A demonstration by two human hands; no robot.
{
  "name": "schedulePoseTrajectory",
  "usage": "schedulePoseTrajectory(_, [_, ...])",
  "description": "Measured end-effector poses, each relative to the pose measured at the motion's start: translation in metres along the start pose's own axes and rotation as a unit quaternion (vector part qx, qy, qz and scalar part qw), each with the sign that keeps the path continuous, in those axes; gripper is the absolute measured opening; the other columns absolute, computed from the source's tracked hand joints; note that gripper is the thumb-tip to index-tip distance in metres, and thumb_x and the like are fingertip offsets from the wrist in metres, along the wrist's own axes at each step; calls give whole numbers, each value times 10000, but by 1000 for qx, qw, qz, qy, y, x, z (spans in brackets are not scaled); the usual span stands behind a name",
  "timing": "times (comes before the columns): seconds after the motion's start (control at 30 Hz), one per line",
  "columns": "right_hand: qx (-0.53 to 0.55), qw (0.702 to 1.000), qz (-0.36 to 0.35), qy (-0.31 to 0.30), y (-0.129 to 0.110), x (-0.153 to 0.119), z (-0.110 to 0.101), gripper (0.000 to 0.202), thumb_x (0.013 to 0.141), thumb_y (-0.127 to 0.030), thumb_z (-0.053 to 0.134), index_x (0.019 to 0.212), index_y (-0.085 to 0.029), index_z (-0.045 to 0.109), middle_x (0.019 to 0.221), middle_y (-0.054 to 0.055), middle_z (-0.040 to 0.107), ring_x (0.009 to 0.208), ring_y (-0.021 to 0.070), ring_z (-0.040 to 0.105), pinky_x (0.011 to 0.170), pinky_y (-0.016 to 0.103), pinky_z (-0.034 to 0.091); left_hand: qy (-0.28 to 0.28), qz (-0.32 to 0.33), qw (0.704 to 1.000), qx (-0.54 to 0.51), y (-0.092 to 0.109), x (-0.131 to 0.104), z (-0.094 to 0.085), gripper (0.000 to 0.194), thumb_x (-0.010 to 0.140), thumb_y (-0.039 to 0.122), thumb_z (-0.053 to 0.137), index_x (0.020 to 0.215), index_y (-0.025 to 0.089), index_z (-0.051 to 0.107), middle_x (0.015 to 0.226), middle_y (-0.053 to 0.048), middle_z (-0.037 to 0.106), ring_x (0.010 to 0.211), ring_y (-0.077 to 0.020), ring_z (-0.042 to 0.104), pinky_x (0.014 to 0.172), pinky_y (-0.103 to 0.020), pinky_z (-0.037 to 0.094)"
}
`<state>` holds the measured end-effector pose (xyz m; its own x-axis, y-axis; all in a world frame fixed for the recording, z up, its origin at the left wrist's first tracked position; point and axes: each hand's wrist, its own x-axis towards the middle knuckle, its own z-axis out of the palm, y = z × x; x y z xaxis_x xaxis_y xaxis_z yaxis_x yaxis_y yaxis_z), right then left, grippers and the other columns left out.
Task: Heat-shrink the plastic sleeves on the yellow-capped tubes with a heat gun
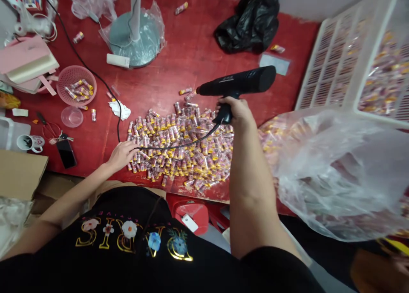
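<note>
My right hand (pixel 237 110) grips the handle of a black hair dryer (pixel 236 82), its narrow nozzle pointing left above the table. A black cord (pixel 172 147) runs from the handle's base leftward to my left hand (pixel 123 154), whose fingers are closed on it at the pile's left edge. Beneath both lies a wide pile of small clear-wrapped tubes (pixel 179 135) with yellow ends, spread over the red table (pixel 179 41). Some tubes lie loose near the nozzle. My right forearm hides part of the pile.
A large clear plastic bag (pixel 335 169) and a white crate (pixel 361 88) of tubes stand at right. Behind are a black bag (pixel 251 22) and a round stand base (pixel 143 50). At left are a pink basket (pixel 62 86), mug (pixel 29 143) and phone (pixel 66 153).
</note>
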<state>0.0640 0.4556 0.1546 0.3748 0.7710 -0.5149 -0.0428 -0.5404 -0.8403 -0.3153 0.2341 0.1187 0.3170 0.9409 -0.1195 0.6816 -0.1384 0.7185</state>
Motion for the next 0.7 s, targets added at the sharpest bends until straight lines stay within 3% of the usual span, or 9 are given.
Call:
schedulePoseTrajectory(0.17, [-69,997,32,-29,-12,4,30,199,856,57,567,715,-82,555,531,-22,546,512,34,462,546,185,403,14,-34,999,-11,-2,-12,0,263,1033,327,528,1133,207,740,1038,-85,758,998,-233,689,914,-392,505])
schedulePoseTrajectory(0.43, [-124,991,29,-49,-15,6,50,218,847,36,587,702,-119,541,514,-16,537,530,79,525,562,213,450,4,-41,999,-24,-5,-19,9,252,1035,318,539,1132,201,740,1038,-80,758,991,-225,687,908,-384,506])
schedulePoseTrajectory(0.7, [-164,984,42,-50,-9,22,74,177,816,13,629,726,-127,569,514,-14,523,551,98,489,571,245,431,-17,-47,999,-8,0,-25,14,240,1038,296,542,1155,197,727,1008,-70,756,954,-215,687,891,-372,508])
